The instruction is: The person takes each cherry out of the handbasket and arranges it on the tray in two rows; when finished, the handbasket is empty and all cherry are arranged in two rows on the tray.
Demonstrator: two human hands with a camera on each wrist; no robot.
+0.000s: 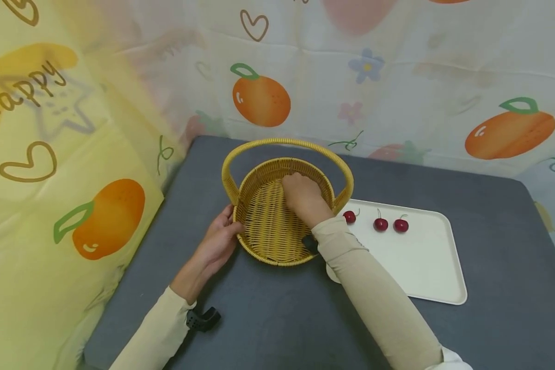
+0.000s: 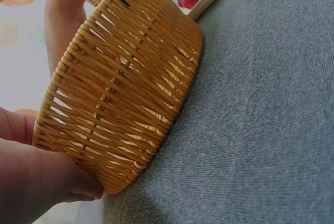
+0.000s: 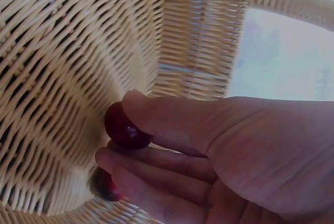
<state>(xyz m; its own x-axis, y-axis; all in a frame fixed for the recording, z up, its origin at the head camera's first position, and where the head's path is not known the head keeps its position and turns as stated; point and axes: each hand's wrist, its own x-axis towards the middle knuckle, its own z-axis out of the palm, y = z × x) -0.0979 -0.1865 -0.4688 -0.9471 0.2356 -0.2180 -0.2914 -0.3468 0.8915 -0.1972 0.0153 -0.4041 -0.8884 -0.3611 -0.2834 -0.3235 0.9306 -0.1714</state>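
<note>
A yellow wicker basket [image 1: 268, 221] with a tall arched handle stands on the table. My left hand [image 1: 217, 239] grips its left rim, thumb over the edge. The left wrist view shows that thumb [image 2: 47, 174] against the woven side. My right hand [image 1: 303, 198] reaches inside the basket, its fingertips hidden from the head view. In the right wrist view, thumb and fingers pinch a dark red cherry [image 3: 125, 126] close to the woven bottom. A second cherry [image 3: 106, 186] lies in the basket just beyond the fingertips, partly covered by them.
Right of the basket lies a white tray [image 1: 425, 262], partly behind the right sleeve [image 1: 374, 288]. Three stemmed cherries [image 1: 381, 224] are seen on it. A printed cloth [image 1: 398, 87] hangs along the back and left edges of the grey table [image 1: 268, 318].
</note>
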